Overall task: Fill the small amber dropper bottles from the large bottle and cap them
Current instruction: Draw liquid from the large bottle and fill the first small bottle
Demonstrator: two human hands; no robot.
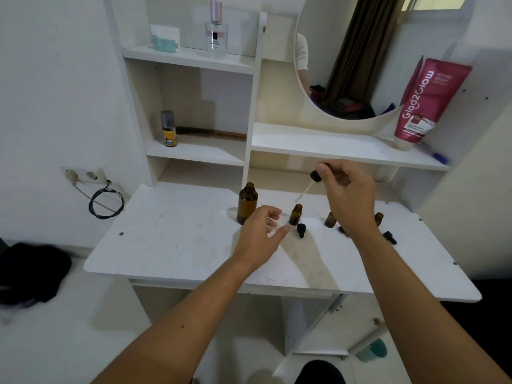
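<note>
The large amber bottle (247, 204) stands uncapped on the white desk (171, 239). Right of it an open small amber bottle (295, 215) stands upright. My right hand (345, 195) pinches a black-capped dropper (315, 176), its glass pipette angled down toward that small bottle's mouth. My left hand (263, 230) hovers open just left of the small bottle, fingers spread. A black dropper cap (301, 230) lies in front of it. Two more small amber bottles (330, 219) (378, 218) sit partly hidden behind my right wrist, and another black cap (390, 237) lies to the right.
White shelving rises behind the desk with a yellow spray can (169, 129), a comb (213, 133), a perfume bottle (216, 31), a round mirror (357, 56) and a pink tube (428, 103). A wall socket with coiled cable (106, 202) is at left.
</note>
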